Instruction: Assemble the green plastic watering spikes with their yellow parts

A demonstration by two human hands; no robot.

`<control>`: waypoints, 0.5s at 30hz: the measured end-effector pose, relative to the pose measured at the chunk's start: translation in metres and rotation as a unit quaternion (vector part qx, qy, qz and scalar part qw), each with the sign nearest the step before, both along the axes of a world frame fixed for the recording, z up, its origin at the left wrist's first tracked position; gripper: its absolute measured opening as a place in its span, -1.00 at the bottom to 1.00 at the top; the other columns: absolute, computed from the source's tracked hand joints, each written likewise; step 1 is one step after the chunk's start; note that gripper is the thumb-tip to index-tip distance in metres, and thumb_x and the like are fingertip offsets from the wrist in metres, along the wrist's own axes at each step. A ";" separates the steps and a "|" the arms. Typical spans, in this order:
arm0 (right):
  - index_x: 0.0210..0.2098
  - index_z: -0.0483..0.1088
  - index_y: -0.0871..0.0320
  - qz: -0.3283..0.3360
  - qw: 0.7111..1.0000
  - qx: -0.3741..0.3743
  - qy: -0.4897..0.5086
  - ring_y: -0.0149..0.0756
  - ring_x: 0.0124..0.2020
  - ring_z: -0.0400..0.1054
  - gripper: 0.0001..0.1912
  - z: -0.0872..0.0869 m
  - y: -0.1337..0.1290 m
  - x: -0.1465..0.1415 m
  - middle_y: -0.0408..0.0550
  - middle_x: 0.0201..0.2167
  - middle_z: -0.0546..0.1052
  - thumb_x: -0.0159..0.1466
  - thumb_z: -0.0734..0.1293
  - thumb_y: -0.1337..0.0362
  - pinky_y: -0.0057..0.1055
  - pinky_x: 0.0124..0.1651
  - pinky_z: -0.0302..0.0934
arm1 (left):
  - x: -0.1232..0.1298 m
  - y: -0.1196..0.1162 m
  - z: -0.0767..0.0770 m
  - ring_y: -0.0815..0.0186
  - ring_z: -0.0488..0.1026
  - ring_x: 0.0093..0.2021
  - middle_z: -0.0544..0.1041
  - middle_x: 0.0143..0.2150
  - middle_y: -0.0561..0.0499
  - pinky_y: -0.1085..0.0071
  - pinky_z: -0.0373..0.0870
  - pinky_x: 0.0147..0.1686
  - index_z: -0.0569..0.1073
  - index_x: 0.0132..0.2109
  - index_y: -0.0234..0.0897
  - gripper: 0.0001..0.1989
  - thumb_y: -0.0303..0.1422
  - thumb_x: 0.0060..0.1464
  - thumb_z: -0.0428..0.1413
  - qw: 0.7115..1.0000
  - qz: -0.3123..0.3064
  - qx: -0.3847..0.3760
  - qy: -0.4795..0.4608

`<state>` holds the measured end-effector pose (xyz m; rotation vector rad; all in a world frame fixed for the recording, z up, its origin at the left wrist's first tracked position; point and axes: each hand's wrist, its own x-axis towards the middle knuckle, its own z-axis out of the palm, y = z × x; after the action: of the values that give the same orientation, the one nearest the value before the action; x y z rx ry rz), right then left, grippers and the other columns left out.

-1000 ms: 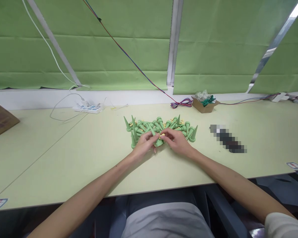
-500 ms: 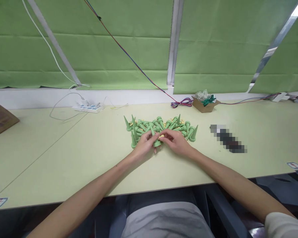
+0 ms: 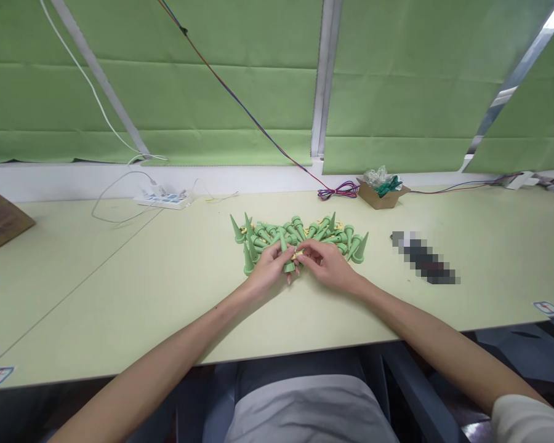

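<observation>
Clamped between the left hand's [image 3: 268,266] thumb and fingers is a green spike [image 3: 284,241], its narrow end pointing away from the person and its wide base toward them. Opposite, the right hand [image 3: 327,261] appears to pinch a small yellow bit [image 3: 297,254] at the spike's side; the fingers hide whether the two touch. Both hands are just in front of a pile [image 3: 300,229] of similar spikes on the table [image 3: 175,301], with more yellow among them.

With so little to grasp, the yellow bit could slip from the fingertips and be lost in the pile. Pressure applied off-centre might twist the spike in the left hand, since the thumb seems to bear on one side. A standing spike [image 3: 248,261] is just beside that hand, so a sideways swing could topple it.
</observation>
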<state>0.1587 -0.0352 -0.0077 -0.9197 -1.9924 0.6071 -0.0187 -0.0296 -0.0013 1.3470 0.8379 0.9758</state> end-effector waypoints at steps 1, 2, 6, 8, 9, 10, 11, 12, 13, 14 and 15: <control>-0.13 0.40 0.15 0.002 1.000 0.000 0.000 -0.38 -0.53 0.29 -0.85 0.000 0.000 0.000 -0.14 -0.47 0.51 0.37 0.24 0.25 -0.44 -0.42 0.15 | 0.000 0.000 0.000 0.34 0.41 -0.40 0.43 -0.38 -0.01 0.44 0.33 -0.57 0.39 -0.30 -0.28 -0.69 -0.10 0.14 0.15 1.000 -0.002 -0.002 -0.002; -0.14 0.40 0.15 0.004 1.000 0.000 0.000 -0.37 -0.52 0.30 -0.85 -0.001 0.000 0.000 -0.14 -0.47 0.52 0.38 0.24 0.25 -0.44 -0.42 0.16 | 0.000 -0.001 0.001 0.35 0.41 -0.41 0.42 -0.38 0.00 0.45 0.32 -0.57 0.38 -0.30 -0.28 -0.69 -0.10 0.15 0.15 1.000 -0.003 -0.004 -0.004; -0.16 0.39 0.14 0.014 1.000 -0.005 0.000 -0.37 -0.50 0.32 -0.87 0.000 0.000 0.000 -0.13 -0.46 0.53 0.38 0.24 0.26 -0.43 -0.41 0.16 | 0.001 -0.002 0.002 0.38 0.39 -0.46 0.40 -0.41 0.02 0.45 0.31 -0.57 0.35 -0.30 -0.29 -0.70 -0.12 0.17 0.13 1.000 -0.010 -0.008 -0.008; -0.18 0.39 0.13 0.017 1.000 -0.005 0.001 -0.37 -0.51 0.31 -0.88 0.000 0.000 0.000 -0.14 -0.47 0.53 0.38 0.24 0.26 -0.43 -0.41 0.16 | 0.001 -0.002 0.002 0.38 0.39 -0.46 0.39 -0.40 0.02 0.46 0.32 -0.56 0.35 -0.29 -0.29 -0.70 -0.13 0.17 0.13 1.000 -0.014 -0.008 -0.012; -0.19 0.39 0.13 0.018 1.000 -0.003 0.001 -0.37 -0.52 0.30 -0.89 0.001 0.000 0.000 -0.14 -0.47 0.53 0.38 0.24 0.26 -0.43 -0.42 0.16 | 0.001 -0.001 0.001 0.38 0.39 -0.46 0.40 -0.40 0.02 0.46 0.32 -0.56 0.35 -0.29 -0.29 -0.70 -0.13 0.17 0.13 1.000 -0.015 -0.009 -0.015; -0.19 0.38 0.13 0.018 1.000 0.000 0.002 -0.38 -0.52 0.30 -0.89 0.001 0.000 0.000 -0.15 -0.47 0.53 0.38 0.25 0.25 -0.44 -0.42 0.16 | 0.001 -0.001 0.001 0.38 0.39 -0.45 0.40 -0.39 0.01 0.46 0.32 -0.55 0.35 -0.28 -0.29 -0.70 -0.13 0.17 0.13 1.000 -0.015 -0.011 -0.017; -0.19 0.38 0.13 0.017 1.000 0.003 0.002 -0.38 -0.53 0.29 -0.89 0.001 0.000 0.000 -0.15 -0.48 0.53 0.37 0.25 0.25 -0.44 -0.43 0.16 | 0.001 -0.001 0.000 0.38 0.39 -0.46 0.40 -0.39 0.01 0.46 0.33 -0.55 0.35 -0.28 -0.29 -0.70 -0.13 0.17 0.13 1.000 -0.016 -0.012 -0.019; -0.19 0.39 0.13 0.016 1.000 0.006 0.001 -0.39 -0.54 0.29 -0.90 0.001 0.000 0.000 -0.16 -0.48 0.53 0.37 0.26 0.25 -0.44 -0.43 0.15 | 0.001 -0.001 0.000 0.38 0.39 -0.46 0.40 -0.39 0.02 0.45 0.33 -0.54 0.34 -0.28 -0.29 -0.70 -0.13 0.17 0.13 1.000 -0.016 -0.013 -0.021; -0.19 0.39 0.13 0.016 1.000 0.008 0.001 -0.39 -0.54 0.28 -0.90 0.001 -0.001 0.000 -0.16 -0.49 0.53 0.37 0.26 0.25 -0.45 -0.44 0.14 | 0.001 -0.001 0.000 0.39 0.39 -0.47 0.39 -0.39 0.02 0.45 0.33 -0.54 0.34 -0.28 -0.29 -0.71 -0.13 0.17 0.13 1.000 -0.017 -0.014 -0.023; -0.18 0.39 0.13 0.017 1.000 0.009 0.000 -0.40 -0.55 0.27 -0.89 0.001 -0.001 0.000 -0.16 -0.49 0.53 0.37 0.26 0.25 -0.45 -0.45 0.14 | 0.001 -0.001 0.000 0.39 0.39 -0.48 0.39 -0.39 0.02 0.45 0.33 -0.54 0.34 -0.28 -0.29 -0.71 -0.13 0.18 0.13 0.999 -0.018 -0.014 -0.024; -0.17 0.39 0.13 0.018 1.000 0.008 -0.001 -0.40 -0.55 0.27 -0.89 0.001 -0.001 0.000 -0.16 -0.49 0.53 0.37 0.26 0.25 -0.45 -0.45 0.14 | 0.001 -0.002 0.000 0.40 0.38 -0.48 0.39 -0.39 0.02 0.44 0.34 -0.53 0.34 -0.28 -0.29 -0.71 -0.14 0.18 0.13 0.999 -0.019 -0.013 -0.025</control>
<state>0.1590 -0.0360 -0.0063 -0.8774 -2.0160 0.6094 -0.0174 -0.0312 -0.0009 1.3064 0.7819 0.9608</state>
